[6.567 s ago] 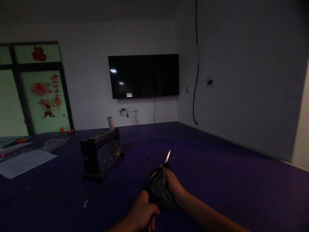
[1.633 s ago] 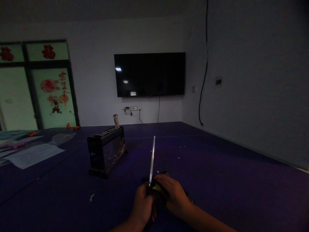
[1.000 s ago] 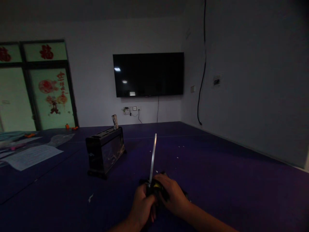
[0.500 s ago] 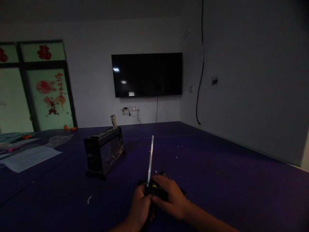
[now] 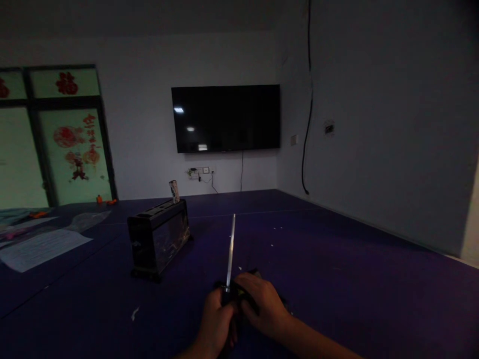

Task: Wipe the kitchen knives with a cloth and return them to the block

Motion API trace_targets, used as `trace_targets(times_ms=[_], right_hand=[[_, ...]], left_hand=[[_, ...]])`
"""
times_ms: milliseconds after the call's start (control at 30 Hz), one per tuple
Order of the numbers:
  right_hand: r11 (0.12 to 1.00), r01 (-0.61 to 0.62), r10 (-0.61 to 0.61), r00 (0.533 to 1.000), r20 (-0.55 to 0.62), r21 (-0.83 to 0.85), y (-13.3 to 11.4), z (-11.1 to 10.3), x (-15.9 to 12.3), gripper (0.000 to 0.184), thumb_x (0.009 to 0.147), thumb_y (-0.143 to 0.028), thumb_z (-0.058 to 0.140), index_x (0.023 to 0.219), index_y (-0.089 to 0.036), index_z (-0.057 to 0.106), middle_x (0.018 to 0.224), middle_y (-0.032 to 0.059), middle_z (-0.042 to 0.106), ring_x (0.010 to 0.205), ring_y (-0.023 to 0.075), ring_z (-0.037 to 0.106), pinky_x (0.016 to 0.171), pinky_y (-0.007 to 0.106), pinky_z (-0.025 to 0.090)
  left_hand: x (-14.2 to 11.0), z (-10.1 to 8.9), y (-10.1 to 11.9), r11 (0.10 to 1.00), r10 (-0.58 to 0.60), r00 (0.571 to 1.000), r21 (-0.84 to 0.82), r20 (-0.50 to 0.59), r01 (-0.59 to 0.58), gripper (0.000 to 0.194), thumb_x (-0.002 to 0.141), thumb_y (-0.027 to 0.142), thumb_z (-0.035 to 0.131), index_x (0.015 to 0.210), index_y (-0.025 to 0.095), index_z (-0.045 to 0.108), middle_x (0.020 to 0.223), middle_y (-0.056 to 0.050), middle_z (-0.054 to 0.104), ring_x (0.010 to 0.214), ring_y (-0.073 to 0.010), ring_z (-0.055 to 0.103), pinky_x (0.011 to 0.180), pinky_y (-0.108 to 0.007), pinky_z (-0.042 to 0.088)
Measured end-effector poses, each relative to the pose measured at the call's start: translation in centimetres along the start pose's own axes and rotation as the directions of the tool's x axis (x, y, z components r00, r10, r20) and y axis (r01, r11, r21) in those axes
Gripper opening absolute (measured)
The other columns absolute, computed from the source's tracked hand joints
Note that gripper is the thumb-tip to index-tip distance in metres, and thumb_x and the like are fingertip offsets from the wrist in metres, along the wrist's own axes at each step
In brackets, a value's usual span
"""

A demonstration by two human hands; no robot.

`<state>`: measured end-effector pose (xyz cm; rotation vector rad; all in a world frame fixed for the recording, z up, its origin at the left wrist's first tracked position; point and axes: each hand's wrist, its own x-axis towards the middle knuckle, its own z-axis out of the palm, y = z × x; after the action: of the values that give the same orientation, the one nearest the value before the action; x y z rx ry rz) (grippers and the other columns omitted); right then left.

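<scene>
My left hand [image 5: 215, 316], low in the middle of the view, is closed round the dark handle of a long, thin metal-shafted tool that looks like a screwdriver [image 5: 231, 252]. Its bright shaft points up and away from me. Just to the right, my right hand [image 5: 264, 301] curls over a dark object with a small yellow patch [image 5: 241, 293]. Most of that object is hidden by the fingers, so its kind is unclear. The two hands are close together above the purple tabletop [image 5: 337, 279]. Whether the tool touches the dark object I cannot tell.
Left of my hands stands a black box-shaped appliance [image 5: 159, 239] with slots on top and a patterned piece [image 5: 174, 191] sticking up. Farther left lie a printed sheet [image 5: 45, 247] and clear plastic [image 5: 88, 220]. White scraps [image 5: 135, 313] dot the table; walls border it behind and right.
The whole view has shifted slightly. My right fingers have moved a little over the dark object, and less of its yellow patch shows. Both hands keep their hold.
</scene>
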<state>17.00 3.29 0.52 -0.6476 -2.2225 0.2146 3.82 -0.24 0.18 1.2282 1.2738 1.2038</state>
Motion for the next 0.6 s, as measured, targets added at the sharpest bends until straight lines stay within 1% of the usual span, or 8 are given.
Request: trace_targets(times_ms=[167, 333, 467, 600], right_hand=[[0.998, 0.053, -0.054, 0.998, -0.019, -0.031, -0.13, -0.25, -0.1, 0.041, 0.063, -0.008, 0.042, 0.101, -0.019, 0.05, 0.093, 0.0072, 0.061, 0.084, 0.0185, 0.057, 0.071, 0.029, 0.046], [0.998, 0.057, -0.058, 0.998, -0.022, -0.027, -0.3, -0.33, -0.02, 0.038, 0.064, -0.009, 0.043, 0.1, -0.019, 0.05, 0.094, 0.0074, 0.061, 0.085, 0.0186, 0.057, 0.072, 0.029, 0.046], [0.999, 0.049, -0.049, 0.998, -0.034, -0.011, -0.22, -0.2, -0.02, 0.039, 0.063, -0.008, 0.042, 0.099, -0.019, 0.051, 0.094, 0.0078, 0.061, 0.087, 0.0192, 0.057, 0.073, 0.03, 0.046], [0.999, 0.045, -0.044, 0.998, -0.035, 0.008, -0.24, -0.2, -0.04, 0.04, 0.063, -0.007, 0.042, 0.1, -0.019, 0.051, 0.094, 0.0078, 0.061, 0.088, 0.0194, 0.057, 0.074, 0.031, 0.046]], left_hand=[[-0.13, 0.11, -0.13, 0.999, 0.005, 1.0, -0.035, 0.022, -0.004, 0.008, 0.061, 0.021, 0.044, 0.064, 0.016, 0.05, 0.035, 0.006, 0.043, 0.024, -0.0083, 0.037, 0.026, -0.017, 0.023], [0.15, -0.04, -0.43, 0.999, -0.013, 1.0, -0.035, 0.027, 0.014, 0.01, 0.058, 0.02, 0.043, 0.065, 0.016, 0.05, 0.033, 0.006, 0.043, 0.023, -0.0086, 0.037, 0.025, -0.017, 0.023], [0.2, -0.19, -0.48, 0.998, -0.027, 0.997, -0.056, 0.072, 0.031, 0.009, 0.056, 0.02, 0.042, 0.059, 0.016, 0.049, 0.031, 0.005, 0.042, 0.022, -0.0088, 0.036, 0.025, -0.017, 0.023], [-0.14, -0.29, -0.15, 0.993, -0.061, 0.989, -0.096, 0.134, 0.074, 0.01, 0.058, 0.025, 0.044, 0.055, 0.015, 0.047, 0.032, 0.003, 0.044, 0.023, -0.0088, 0.039, 0.026, -0.017, 0.025]])
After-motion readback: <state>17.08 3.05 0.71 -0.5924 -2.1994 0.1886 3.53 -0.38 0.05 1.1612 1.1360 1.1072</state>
